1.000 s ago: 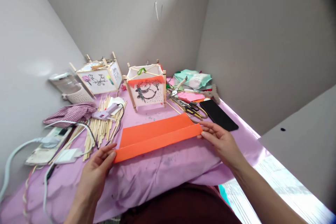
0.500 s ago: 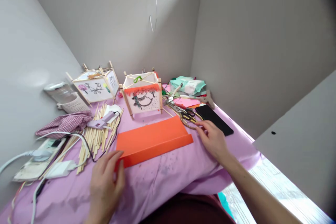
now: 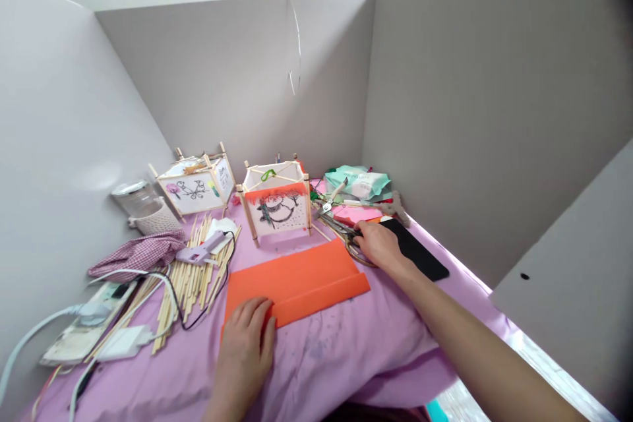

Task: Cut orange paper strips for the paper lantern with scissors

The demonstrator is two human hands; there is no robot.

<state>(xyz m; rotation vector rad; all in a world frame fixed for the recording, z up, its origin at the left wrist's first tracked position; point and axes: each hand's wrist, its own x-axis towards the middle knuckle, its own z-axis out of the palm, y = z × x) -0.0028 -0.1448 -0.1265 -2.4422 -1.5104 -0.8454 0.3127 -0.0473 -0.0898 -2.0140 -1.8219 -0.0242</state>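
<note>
- The left hand [image 3: 244, 349] rests on the near left part of the folded orange sheet [image 3: 289, 270], apparently steadying it; its fingers lie over the paper, thumb apart.
- The sheet lies on the purple cloth [image 3: 316, 376], in front of the stick-framed box [image 3: 277, 211], its folded strip along the near edge.
- The right hand [image 3: 380, 247] is at the scissors [image 3: 337, 225], right of the sheet and beside the black phone [image 3: 418, 254]; this looks like reaching for a tool.
- Picking up the scissors would call for a secure hold on the handles, clear of the neighbouring tools.
- The right fingers partly cover the handles; whether they are closed on them, I cannot tell.
- The left hand hides the sheet's near left corner; the clutter behind the scissors is hard to separate.
</note>
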